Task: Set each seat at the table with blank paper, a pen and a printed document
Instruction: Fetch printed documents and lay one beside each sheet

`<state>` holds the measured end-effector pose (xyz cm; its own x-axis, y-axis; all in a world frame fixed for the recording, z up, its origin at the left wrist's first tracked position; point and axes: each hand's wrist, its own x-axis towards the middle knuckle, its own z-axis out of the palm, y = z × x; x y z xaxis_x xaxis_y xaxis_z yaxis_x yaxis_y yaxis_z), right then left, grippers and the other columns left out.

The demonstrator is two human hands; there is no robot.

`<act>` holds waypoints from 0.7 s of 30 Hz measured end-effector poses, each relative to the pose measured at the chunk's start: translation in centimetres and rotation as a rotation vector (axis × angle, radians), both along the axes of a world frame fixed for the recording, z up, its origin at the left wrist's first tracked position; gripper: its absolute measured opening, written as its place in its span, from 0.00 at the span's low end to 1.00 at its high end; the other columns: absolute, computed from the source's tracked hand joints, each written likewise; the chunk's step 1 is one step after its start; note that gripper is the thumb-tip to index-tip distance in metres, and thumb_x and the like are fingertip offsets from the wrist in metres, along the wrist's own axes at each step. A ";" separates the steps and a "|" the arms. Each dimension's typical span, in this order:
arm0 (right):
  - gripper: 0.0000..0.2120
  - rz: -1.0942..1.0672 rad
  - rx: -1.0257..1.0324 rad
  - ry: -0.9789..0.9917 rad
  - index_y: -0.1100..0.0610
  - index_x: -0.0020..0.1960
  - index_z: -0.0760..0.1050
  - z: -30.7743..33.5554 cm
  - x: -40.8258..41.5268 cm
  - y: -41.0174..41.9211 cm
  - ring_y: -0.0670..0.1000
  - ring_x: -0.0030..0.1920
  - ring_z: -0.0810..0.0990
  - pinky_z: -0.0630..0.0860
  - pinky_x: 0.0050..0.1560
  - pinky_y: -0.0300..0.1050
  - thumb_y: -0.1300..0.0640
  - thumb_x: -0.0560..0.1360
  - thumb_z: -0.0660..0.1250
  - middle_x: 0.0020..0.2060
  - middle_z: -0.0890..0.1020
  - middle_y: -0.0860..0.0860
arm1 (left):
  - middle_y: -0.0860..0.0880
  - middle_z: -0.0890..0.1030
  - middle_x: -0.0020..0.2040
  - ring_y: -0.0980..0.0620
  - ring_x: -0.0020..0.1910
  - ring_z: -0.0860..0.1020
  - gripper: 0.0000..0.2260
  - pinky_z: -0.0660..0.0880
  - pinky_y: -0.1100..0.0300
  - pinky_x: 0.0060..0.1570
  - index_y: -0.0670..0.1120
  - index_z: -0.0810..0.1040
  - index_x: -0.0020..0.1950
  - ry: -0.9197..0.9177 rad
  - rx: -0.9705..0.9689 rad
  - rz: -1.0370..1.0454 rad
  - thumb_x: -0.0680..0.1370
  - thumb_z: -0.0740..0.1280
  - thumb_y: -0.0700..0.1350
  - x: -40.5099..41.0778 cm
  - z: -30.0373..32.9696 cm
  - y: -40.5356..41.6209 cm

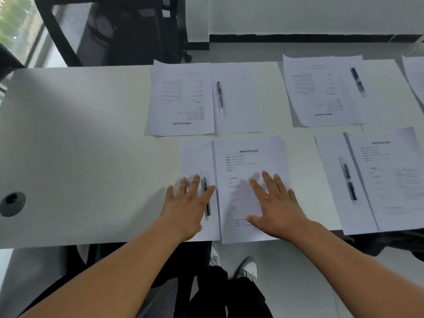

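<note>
At the near seat a blank sheet (195, 157) lies beside a printed document (250, 161), with a black pen (207, 203) on the blank sheet. My left hand (188, 203) lies flat on the blank sheet, fingers spread, its edge against the pen. My right hand (275, 203) lies flat with spread fingers on the printed document. Across the table, another printed document (181, 99), blank sheet (238, 99) and pen (219, 97) are laid out.
To the right are two more sets: a far one with a pen (357, 81) and a near one with a pen (350, 182). A black mesh chair (103, 31) stands behind the white table (80, 145). A round cable grommet (12, 203) sits at the left.
</note>
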<state>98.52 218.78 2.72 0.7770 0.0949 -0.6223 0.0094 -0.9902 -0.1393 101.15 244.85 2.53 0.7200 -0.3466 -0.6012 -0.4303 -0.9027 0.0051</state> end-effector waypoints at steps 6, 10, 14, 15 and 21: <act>0.50 0.025 -0.002 -0.021 0.45 0.87 0.36 -1.5 -0.3 0.0 0.61 0.86 0.34 0.51 0.84 0.67 0.32 0.80 0.65 0.85 0.33 0.53 | 0.43 0.40 0.88 0.32 0.87 0.46 0.51 0.56 0.32 0.82 0.57 0.41 0.87 -0.033 0.008 -0.014 0.79 0.77 0.57 -0.2 -1.0 -0.5; 0.50 0.027 -0.009 -0.027 0.45 0.87 0.36 -1.8 -0.4 0.1 0.61 0.85 0.33 0.50 0.84 0.67 0.33 0.80 0.65 0.85 0.31 0.54 | 0.43 0.41 0.88 0.32 0.87 0.47 0.52 0.60 0.32 0.81 0.58 0.42 0.87 -0.054 0.000 -0.011 0.78 0.78 0.57 -0.3 -1.2 -0.3; 0.50 0.025 -0.005 -0.034 0.45 0.87 0.35 -1.8 0.1 0.2 0.61 0.86 0.33 0.49 0.84 0.67 0.32 0.80 0.65 0.85 0.31 0.53 | 0.45 0.40 0.88 0.33 0.87 0.46 0.52 0.61 0.32 0.80 0.60 0.41 0.86 -0.046 -0.007 0.010 0.78 0.78 0.58 0.0 -1.0 -0.1; 0.50 0.025 -0.004 -0.038 0.45 0.87 0.36 -1.8 0.2 0.2 0.61 0.86 0.33 0.49 0.84 0.67 0.32 0.80 0.65 0.85 0.31 0.53 | 0.45 0.40 0.88 0.33 0.87 0.46 0.51 0.61 0.32 0.80 0.60 0.41 0.86 -0.045 -0.010 0.017 0.78 0.78 0.58 0.0 -0.9 -0.1; 0.50 0.020 -0.009 -0.051 0.45 0.87 0.36 -2.0 0.5 0.2 0.62 0.86 0.34 0.50 0.84 0.68 0.31 0.79 0.65 0.85 0.32 0.54 | 0.45 0.41 0.88 0.34 0.88 0.46 0.51 0.62 0.33 0.80 0.61 0.42 0.87 -0.043 -0.014 0.032 0.78 0.77 0.58 0.3 -0.8 0.0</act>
